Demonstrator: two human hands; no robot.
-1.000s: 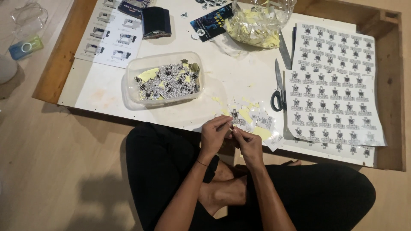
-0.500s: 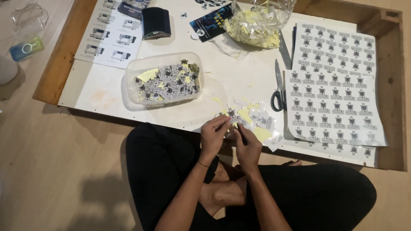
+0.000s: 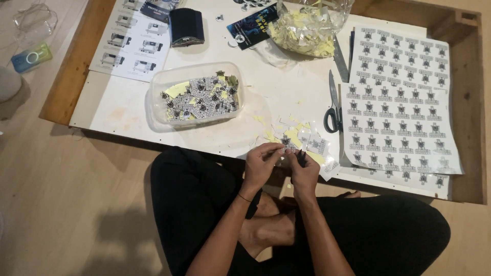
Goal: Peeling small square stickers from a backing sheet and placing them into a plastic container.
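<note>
At the bottom of the frame a person is sitting cross-legged on the wooden floor [image 3: 61, 204], dark trousers filling the lower middle. Just above the knees, at the near edge of the counter [image 3: 128, 105], the left hand [image 3: 262, 166] and the right hand [image 3: 303, 171] are meeting at lower centre. Both are pinching a small black-and-white sticker [image 3: 287, 145] between fingertips, each grip closed tight on it, the two hands nearly touching.

Right beside them, a little up and to the right, yellow backing scraps [image 3: 286, 134] and a few loose cut stickers are lying on the counter. To the right a large sticker sheet [image 3: 399, 107] is spreading across the right side, with scissors [image 3: 333, 105] lying just beside its left edge.

Left of centre a clear plastic tub [image 3: 197, 94] is holding a heap of cut stickers. Farther back, at top centre, a clear bag of yellow scraps [image 3: 309, 25] is sitting, and at upper left a dark folded pouch [image 3: 186, 26] is resting beside a printed leaflet [image 3: 134, 43].
</note>
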